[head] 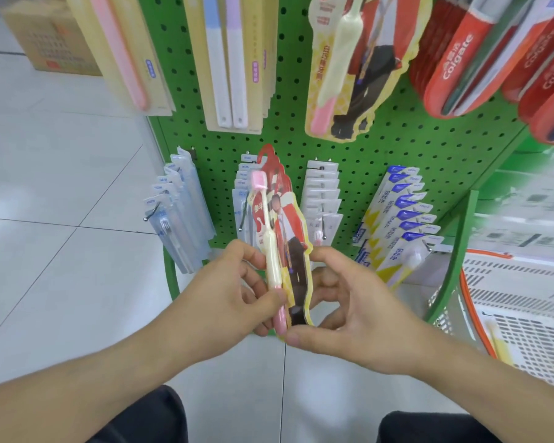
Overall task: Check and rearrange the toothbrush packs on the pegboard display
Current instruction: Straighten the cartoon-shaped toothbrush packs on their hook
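Observation:
Both my hands hold a small stack of toothbrush packs upright in front of the green pegboard. The packs have yellow-edged cards with a figure in red and a cream and pink brush. My left hand pinches the stack's left edge with thumb and fingers. My right hand grips its right edge and bottom, thumb under the lower end. A matching pack hangs on the board's upper row.
Lower pegs carry clear packs, white packs and blue-yellow packs. Beige packs and red Colgate packs hang above. A white basket with an orange rim stands at right, a cardboard box on the floor far left.

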Tool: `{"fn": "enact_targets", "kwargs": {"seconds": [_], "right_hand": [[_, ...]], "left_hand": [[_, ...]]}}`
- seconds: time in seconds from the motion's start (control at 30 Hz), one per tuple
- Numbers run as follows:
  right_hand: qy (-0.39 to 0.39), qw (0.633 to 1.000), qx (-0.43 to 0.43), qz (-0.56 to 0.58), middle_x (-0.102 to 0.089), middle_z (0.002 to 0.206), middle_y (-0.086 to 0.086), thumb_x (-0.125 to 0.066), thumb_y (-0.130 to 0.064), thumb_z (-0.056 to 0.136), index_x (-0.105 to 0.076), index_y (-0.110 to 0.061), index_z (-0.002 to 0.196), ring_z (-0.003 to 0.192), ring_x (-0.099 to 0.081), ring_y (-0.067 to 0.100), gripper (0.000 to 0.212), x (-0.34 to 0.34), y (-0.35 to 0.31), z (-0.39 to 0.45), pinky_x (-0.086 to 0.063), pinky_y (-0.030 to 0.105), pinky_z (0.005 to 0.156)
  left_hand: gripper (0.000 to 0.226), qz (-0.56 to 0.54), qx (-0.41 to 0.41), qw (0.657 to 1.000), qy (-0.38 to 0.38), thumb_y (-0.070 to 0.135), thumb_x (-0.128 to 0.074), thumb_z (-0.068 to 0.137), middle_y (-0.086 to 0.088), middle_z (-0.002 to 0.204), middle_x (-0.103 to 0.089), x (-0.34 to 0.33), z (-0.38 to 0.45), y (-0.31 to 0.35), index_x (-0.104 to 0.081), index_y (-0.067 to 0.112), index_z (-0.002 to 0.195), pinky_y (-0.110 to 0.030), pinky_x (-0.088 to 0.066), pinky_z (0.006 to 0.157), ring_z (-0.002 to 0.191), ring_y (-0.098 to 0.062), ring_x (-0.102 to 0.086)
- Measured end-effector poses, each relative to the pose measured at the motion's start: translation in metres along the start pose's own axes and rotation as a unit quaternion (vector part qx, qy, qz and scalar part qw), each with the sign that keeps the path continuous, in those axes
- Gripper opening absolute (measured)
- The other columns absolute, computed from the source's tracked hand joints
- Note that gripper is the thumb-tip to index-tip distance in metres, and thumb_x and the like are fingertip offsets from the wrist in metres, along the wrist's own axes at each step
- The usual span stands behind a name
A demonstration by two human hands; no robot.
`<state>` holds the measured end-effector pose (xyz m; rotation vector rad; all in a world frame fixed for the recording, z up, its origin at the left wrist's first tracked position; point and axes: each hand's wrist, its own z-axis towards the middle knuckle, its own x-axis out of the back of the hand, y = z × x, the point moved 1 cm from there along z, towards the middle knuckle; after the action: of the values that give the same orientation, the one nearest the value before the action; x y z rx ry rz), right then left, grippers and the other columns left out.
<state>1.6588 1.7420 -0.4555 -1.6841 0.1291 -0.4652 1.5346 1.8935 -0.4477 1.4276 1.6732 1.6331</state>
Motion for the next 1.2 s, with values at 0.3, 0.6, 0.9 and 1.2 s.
{"fn": "enact_targets", "kwargs": {"seconds": [0.3,0.6,0.9,1.2], "right_hand": [[-0.048,0.994,-0.019,0.093,-0.066,0.126,0.000,-0.085,-0.015,0.076,-0.061,-0.037,0.131,0.101,-0.072,0.025,0.063,0.009,-0.002,0.001,-0.059,0.039,0.082],[0.000,0.995,-0.070,-0.077,-0.060,0.120,-0.016,-0.101,-0.031,0.048,-0.061,-0.037,0.132,0.092,-0.067,0.009,0.093,0.010,0.003,-0.002,-0.061,0.034,0.078],[0.056,0.993,-0.076,-0.066,-0.071,0.090,-0.009,-0.099,-0.012,0.055,-0.060,-0.031,0.116,0.070,-0.072,0.017,0.074,0.017,0.005,0.000,-0.060,0.032,0.063],[0.058,0.992,-0.111,-0.024,-0.069,0.071,0.010,-0.098,-0.004,0.053,-0.059,-0.011,0.098,0.053,-0.067,0.018,0.059,0.012,0.005,0.002,-0.058,0.036,0.049]], "left_hand": [[0.036,-0.101,0.005,0.994,-0.028,0.002,-0.076,0.085,-0.009,0.088,-0.072,-0.002,-0.005,0.003,-0.054,0.011,0.112,-0.028,-0.060,0.066,0.073,-0.030,-0.075],[0.052,-0.187,0.059,0.965,-0.176,0.013,-0.071,0.081,-0.013,0.118,-0.073,-0.002,-0.007,0.000,-0.060,0.013,0.132,-0.046,-0.058,0.092,0.106,-0.034,-0.071],[0.033,-0.158,0.084,0.980,-0.086,-0.011,-0.059,0.091,-0.003,0.102,-0.078,-0.002,-0.008,-0.003,-0.069,0.011,0.114,-0.032,-0.063,0.071,0.092,-0.026,-0.075],[0.040,-0.094,0.077,0.986,-0.117,-0.005,-0.067,0.089,0.000,0.109,-0.076,-0.005,-0.004,-0.008,-0.066,0.019,0.121,-0.038,-0.063,0.075,0.097,-0.023,-0.074]]}}
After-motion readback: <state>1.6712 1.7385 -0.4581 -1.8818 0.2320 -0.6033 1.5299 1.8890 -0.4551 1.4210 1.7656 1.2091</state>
